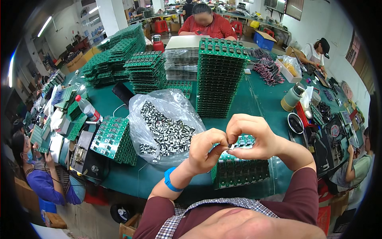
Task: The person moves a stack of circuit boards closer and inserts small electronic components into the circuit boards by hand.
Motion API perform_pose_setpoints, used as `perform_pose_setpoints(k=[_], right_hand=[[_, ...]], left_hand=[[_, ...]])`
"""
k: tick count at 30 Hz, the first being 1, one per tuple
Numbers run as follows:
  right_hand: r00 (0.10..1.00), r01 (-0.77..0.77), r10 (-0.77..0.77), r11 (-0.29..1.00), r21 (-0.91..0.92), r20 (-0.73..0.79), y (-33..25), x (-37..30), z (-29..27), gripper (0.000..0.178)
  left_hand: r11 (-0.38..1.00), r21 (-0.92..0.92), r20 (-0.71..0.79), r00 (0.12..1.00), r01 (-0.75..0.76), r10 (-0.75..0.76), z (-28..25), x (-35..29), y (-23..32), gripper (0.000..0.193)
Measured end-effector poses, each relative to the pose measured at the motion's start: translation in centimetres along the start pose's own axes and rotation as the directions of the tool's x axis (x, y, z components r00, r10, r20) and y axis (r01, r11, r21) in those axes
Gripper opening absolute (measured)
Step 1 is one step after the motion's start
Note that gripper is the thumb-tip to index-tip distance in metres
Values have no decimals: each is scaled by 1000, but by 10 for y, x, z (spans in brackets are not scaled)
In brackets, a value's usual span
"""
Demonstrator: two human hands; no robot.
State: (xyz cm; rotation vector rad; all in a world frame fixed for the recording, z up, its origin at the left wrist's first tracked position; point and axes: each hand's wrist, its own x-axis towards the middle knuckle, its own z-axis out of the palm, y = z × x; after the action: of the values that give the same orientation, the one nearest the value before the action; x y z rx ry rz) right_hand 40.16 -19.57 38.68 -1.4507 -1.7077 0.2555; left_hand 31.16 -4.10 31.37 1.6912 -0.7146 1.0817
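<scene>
head view, looking down, close over worktable

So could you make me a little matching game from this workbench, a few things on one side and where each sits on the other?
Things:
1. clear plastic bag of small metal parts
2. tallest stack of green circuit boards
3. plastic bottle with a red cap
4. blue wristband

Places:
A. on the left hand's wrist
B. lying on the table's left side, by a low pile of boards
C. straight behind the two raised hands
D. in the middle of the green table, left of the hands

Pairs: 1-D, 2-C, 3-B, 4-A
</scene>
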Motion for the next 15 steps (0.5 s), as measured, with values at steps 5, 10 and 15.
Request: perform_pose_setpoints(k=[5, 10, 15], right_hand=[[939, 123, -224, 927, -353, -261, 2, -8, 10, 24], [915, 96, -239, 912, -399, -326, 1, -12, 12, 25], [909, 150, -306, 872, -465, -282, 4, -14, 13, 24]], left_hand=[[999, -30, -131, 991, 35, -39, 5, -2, 0, 16], [969, 240, -113, 990, -51, 80, 6, -1, 0, 25], [958, 283, -143, 985, -54, 98, 7, -5, 2, 19]])
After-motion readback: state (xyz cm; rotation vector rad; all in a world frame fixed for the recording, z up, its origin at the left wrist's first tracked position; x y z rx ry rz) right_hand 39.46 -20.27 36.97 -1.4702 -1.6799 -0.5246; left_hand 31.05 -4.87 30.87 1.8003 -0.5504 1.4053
